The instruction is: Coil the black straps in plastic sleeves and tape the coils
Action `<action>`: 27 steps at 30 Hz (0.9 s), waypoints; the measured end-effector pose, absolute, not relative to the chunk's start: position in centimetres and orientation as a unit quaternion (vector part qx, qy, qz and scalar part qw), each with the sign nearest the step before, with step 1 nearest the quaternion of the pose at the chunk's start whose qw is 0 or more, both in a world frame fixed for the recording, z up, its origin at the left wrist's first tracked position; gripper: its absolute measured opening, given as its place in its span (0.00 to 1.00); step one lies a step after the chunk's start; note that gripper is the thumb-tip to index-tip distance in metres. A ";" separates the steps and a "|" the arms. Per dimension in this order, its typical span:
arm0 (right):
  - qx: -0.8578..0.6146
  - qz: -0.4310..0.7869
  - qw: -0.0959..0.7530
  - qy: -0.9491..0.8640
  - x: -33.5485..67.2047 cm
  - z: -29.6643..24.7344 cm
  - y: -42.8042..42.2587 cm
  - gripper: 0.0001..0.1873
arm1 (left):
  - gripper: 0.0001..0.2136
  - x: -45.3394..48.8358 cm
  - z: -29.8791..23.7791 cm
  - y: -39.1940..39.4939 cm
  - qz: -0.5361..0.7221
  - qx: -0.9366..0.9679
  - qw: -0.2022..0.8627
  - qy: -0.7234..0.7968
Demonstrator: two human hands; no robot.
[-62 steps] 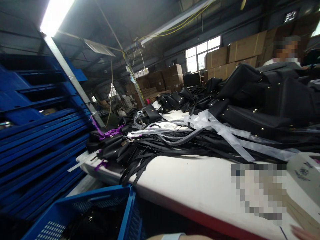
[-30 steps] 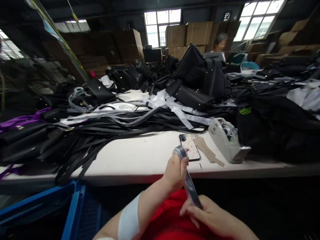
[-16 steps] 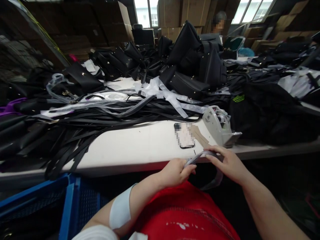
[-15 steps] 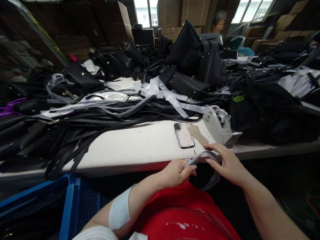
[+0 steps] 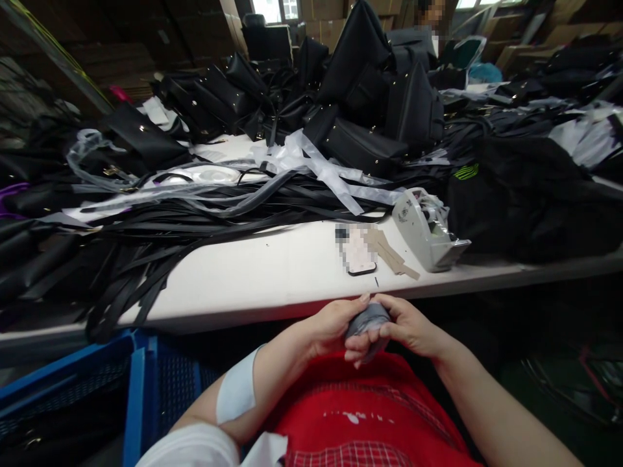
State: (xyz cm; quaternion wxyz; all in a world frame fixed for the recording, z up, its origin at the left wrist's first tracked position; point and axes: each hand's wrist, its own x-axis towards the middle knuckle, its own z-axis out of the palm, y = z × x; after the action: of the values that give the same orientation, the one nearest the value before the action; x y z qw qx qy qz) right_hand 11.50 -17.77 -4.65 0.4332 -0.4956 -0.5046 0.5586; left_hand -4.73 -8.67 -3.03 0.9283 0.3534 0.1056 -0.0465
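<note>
Just below the white table's front edge (image 5: 272, 311), my left hand (image 5: 335, 324) and my right hand (image 5: 406, 324) meet over my lap. Both are closed around a folded black strap in clear wrap (image 5: 367, 319), bunched between the fingers. A phone (image 5: 357, 251) lies on the table straight ahead of my hands. Brown paper strips (image 5: 389, 253) lie beside it, and a white tape dispenser (image 5: 423, 230) stands to the right of them.
A heap of black straps (image 5: 195, 227) and clear plastic strips (image 5: 335, 178) covers the table's left and middle. Black bags (image 5: 379, 97) pile up behind, dark fabric (image 5: 525, 194) at right. A blue crate (image 5: 131, 389) stands at lower left. Another person (image 5: 431, 19) is far back.
My hands have come together and folded the long strap into a small bundle; half a second ago it stretched out between them. The view has tilted down a little.
</note>
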 end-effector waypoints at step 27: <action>-0.435 0.608 0.310 -0.587 9.4 1.1 -19.3 0.20 | 0.24 -5.6 -3.5 -7.4 0.335 0.790 0.468 0.212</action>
State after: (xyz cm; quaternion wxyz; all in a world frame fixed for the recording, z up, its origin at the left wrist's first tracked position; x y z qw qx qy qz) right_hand 9.36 -19.31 1.08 0.3104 -0.4355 -0.5869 0.6080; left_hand -5.62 -7.43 -3.46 0.4676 0.7898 0.2124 0.3352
